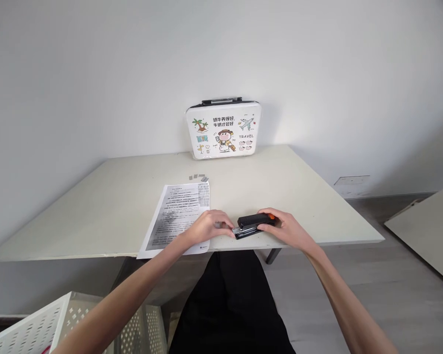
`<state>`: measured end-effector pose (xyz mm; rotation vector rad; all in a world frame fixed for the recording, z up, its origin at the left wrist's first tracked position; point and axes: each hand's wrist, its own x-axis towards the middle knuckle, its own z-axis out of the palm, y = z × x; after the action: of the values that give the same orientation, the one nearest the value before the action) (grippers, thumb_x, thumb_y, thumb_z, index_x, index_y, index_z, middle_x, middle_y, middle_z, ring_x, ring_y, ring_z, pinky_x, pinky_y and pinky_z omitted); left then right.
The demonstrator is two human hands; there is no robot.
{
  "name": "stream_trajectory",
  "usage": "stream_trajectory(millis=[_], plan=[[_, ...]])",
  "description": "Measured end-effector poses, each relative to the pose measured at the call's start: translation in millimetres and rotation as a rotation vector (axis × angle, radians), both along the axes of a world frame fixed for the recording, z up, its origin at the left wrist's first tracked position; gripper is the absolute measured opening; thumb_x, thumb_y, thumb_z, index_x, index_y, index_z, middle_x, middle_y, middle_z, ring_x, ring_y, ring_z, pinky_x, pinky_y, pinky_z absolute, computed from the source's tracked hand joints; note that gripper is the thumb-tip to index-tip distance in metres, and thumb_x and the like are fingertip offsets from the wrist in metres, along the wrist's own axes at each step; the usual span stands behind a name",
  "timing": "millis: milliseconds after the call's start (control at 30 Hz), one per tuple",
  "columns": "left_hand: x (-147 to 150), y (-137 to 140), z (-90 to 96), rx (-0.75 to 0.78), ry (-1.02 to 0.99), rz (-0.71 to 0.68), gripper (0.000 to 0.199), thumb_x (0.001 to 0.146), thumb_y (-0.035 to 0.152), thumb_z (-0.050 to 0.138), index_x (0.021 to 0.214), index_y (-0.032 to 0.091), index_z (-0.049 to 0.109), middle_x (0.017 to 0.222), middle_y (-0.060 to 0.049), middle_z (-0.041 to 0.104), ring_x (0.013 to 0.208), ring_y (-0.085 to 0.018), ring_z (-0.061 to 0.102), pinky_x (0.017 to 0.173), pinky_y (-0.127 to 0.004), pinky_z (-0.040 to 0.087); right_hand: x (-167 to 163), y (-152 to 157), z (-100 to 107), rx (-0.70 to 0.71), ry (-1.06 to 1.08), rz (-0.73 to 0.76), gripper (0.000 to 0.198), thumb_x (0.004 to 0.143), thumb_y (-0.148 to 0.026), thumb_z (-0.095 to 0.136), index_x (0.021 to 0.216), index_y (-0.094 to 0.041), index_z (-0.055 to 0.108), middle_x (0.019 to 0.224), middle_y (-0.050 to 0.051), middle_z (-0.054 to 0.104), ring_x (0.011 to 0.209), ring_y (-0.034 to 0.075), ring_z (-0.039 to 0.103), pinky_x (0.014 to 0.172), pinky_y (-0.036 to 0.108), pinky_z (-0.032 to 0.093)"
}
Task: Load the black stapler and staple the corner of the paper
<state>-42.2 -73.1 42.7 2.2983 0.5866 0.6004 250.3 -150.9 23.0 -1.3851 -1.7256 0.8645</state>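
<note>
Stapler (pixel 251 221) sits near the front edge of the tabletop (pixel 280 184), right of the paper (pixel 175 216). Left grip (pixel 211 226) has fingertips at its front end; whether they pinch anything, I cannot tell. Right grip (pixel 287 229) is clamped on the rear, likely the best hold for something stiff, smooth and moderately heavy.

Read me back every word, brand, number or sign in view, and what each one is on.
"奶牛养得好," – upper line on the white case
"牛奶才会好" – line below it, same case
"TRAVEL" – right side of the case, under the airplane
Tiny lettering around the case's cartoon: too small to read
Printed sheet: text too small and blurred to read
Black stapler: no lettering I can make out
</note>
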Motion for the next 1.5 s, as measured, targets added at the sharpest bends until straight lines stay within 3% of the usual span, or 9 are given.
stream_trajectory(millis=[300, 400, 567, 700, 767, 833, 967, 1200, 1500], plan=[[31, 20, -2.1, -0.087, 0.046, -0.029, 0.047, 0.075, 0.062, 0.087, 0.087, 0.019, 0.073, 0.082, -0.002, 0.076, 0.070, -0.016, 0.067, 0.064, -0.026, 0.047, 3, -1, -3, 0.006, 0.002, 0.007, 0.039, 0.090, -0.057, 0.071, 0.116, -0.027, 0.069, 0.111, 0.005, 0.077, 0.100, 0.026, 0.069, 0.086, 0.036, 0.056], [28, 12, 4.9, 0.001, 0.096, 0.015, 0.047, 0.079, 0.063, 0.084, 0.094, 0.020, 0.072, 0.087, -0.003, 0.075, 0.080, -0.020, 0.069, 0.072, -0.029, 0.050, 1, -2, -1, 0.013, -0.014, -0.014, 0.038, 0.090, -0.056, 0.071, 0.115, -0.027, 0.070, 0.111, 0.005, 0.077, 0.100, 0.026, 0.070, 0.086, 0.036, 0.056], [-29, -29, 20.5, 0.297, 0.205, 0.144, 0.054, 0.092, 0.061, 0.073, 0.131, 0.024, 0.065, 0.131, -0.011, 0.070, 0.125, -0.031, 0.063, 0.108, -0.047, 0.049, -4, -5, 3, -0.001, -0.022, -0.063, 0.036, 0.089, -0.056, 0.072, 0.111, -0.028, 0.072, 0.104, 0.003, 0.078, 0.092, 0.024, 0.070, 0.082, 0.034, 0.056], [-95, -65, 20.3, 0.412, 0.450, 0.205, 0.099, 0.086, 0.070, 0.074, 0.166, 0.029, 0.033, 0.169, -0.013, 0.038, 0.159, -0.042, 0.026, 0.126, -0.062, 0.029, -6, -6, 3, 0.017, -0.033, -0.077, 0.036, 0.089, -0.057, 0.071, 0.110, -0.029, 0.073, 0.102, 0.003, 0.078, 0.092, 0.025, 0.071, 0.081, 0.035, 0.056], [-115, -76, 14.8, 0.448, 0.525, 0.215, 0.092, 0.095, 0.060, 0.069, 0.170, 0.032, 0.022, 0.173, -0.008, 0.031, 0.162, -0.040, 0.018, 0.128, -0.063, 0.025, -6, -6, 2, 0.016, -0.038, -0.084, 0.037, 0.089, -0.058, 0.071, 0.111, -0.028, 0.073, 0.104, 0.004, 0.078, 0.094, 0.026, 0.071, 0.081, 0.036, 0.057], [-123, -83, 8.1, 0.482, 0.533, 0.241, 0.073, 0.107, 0.036, 0.056, 0.170, 0.037, 0.019, 0.173, -0.002, 0.031, 0.162, -0.034, 0.020, 0.130, -0.059, 0.025, -6, -7, 2, 0.006, -0.045, -0.094, 0.037, 0.088, -0.058, 0.071, 0.110, -0.028, 0.073, 0.106, 0.005, 0.078, 0.095, 0.027, 0.071, 0.081, 0.036, 0.057], [-114, -99, -1.8, 0.492, 0.474, 0.283, 0.077, 0.103, 0.004, 0.038, 0.169, 0.040, 0.022, 0.171, 0.004, 0.034, 0.161, -0.027, 0.023, 0.131, -0.055, 0.028, -7, -7, 0, 0.012, -0.054, -0.107, 0.037, 0.088, -0.058, 0.072, 0.109, -0.028, 0.073, 0.106, 0.005, 0.078, 0.095, 0.027, 0.071, 0.081, 0.036, 0.057], [-86, -131, -12.5, 0.426, 0.379, 0.294, 0.074, 0.104, 0.003, 0.037, 0.169, 0.037, 0.022, 0.173, 0.000, 0.031, 0.161, -0.025, 0.024, 0.130, -0.055, 0.031, -8, -8, -8, 0.027, -0.032, -0.171, 0.039, 0.084, -0.060, 0.077, 0.101, -0.025, 0.074, 0.102, 0.006, 0.077, 0.095, 0.026, 0.069, 0.082, 0.036, 0.054], [-63, -143, -15.9, 0.450, 0.386, 0.231, 0.083, 0.094, -0.005, 0.041, 0.167, 0.033, 0.030, 0.173, -0.003, 0.029, 0.161, -0.030, 0.018, 0.129, -0.059, 0.032, -7, -7, -14, 0.075, -0.043, -0.199, 0.046, 0.081, -0.066, 0.079, 0.096, -0.023, 0.073, 0.096, 0.007, 0.076, 0.087, 0.025, 0.067, 0.076, 0.035, 0.054]])
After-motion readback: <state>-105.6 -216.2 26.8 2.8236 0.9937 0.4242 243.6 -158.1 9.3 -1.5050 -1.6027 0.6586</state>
